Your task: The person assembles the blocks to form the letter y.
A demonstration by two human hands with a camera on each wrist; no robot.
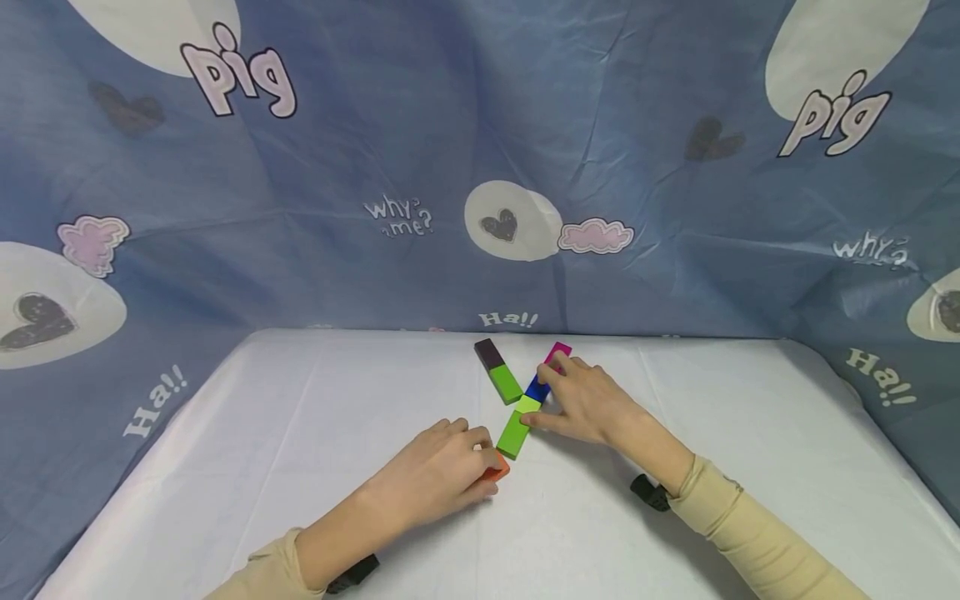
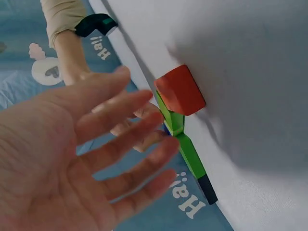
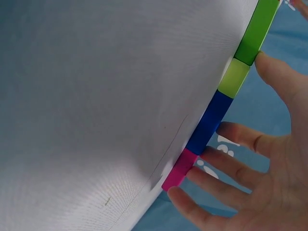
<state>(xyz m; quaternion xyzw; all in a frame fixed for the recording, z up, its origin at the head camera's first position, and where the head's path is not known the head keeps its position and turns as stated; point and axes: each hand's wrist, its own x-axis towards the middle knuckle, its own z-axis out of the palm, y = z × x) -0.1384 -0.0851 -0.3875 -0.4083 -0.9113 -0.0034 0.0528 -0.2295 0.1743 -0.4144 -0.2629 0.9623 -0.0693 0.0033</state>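
Note:
My right hand [image 1: 588, 404] rests along a slanting row of blocks on the white table. The row has a green block [image 3: 258, 31], a yellow-green block [image 3: 234, 78], a blue block [image 3: 210, 122] and a pink block [image 3: 180, 169]. In the right wrist view its thumb touches the green block, and the outstretched fingers lie along the blue and pink ones. An orange block [image 2: 180, 90] stands near the row's front end. My left hand [image 1: 435, 475] is spread beside it, fingertips seemingly apart from the block.
A second short line, of a green block [image 1: 506, 384] and a dark block [image 1: 489, 353], slants away from the row's middle. The white table [image 1: 360, 392] meets a blue printed cloth [image 1: 337, 275] at the back. Black straps [image 1: 649, 492] circle the wrists.

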